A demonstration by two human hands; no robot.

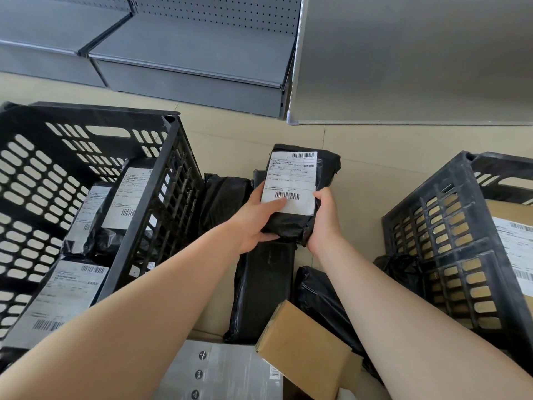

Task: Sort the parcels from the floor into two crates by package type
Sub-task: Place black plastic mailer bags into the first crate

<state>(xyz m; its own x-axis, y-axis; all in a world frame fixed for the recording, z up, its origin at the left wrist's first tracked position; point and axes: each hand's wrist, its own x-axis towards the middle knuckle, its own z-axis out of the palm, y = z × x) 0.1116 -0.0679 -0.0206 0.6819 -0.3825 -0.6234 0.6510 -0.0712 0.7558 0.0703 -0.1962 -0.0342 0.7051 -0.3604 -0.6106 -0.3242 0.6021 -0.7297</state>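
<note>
A black poly-bag parcel (326, 168) with a white shipping label is held above the floor between the two crates. My left hand (256, 217) grips its lower left edge, thumb lying across the label. My right hand (324, 223) grips its lower right corner. The left black crate (150, 203) contains several black bag parcels with labels. In the right black crate (450, 226) lies a cardboard box (510, 226) with a label.
On the floor below my hands lie more black bag parcels (259, 287), a small cardboard box (302, 350) and a grey printed package (222, 370). Grey metal shelving (187, 53) and a grey panel (418, 59) stand behind the crates.
</note>
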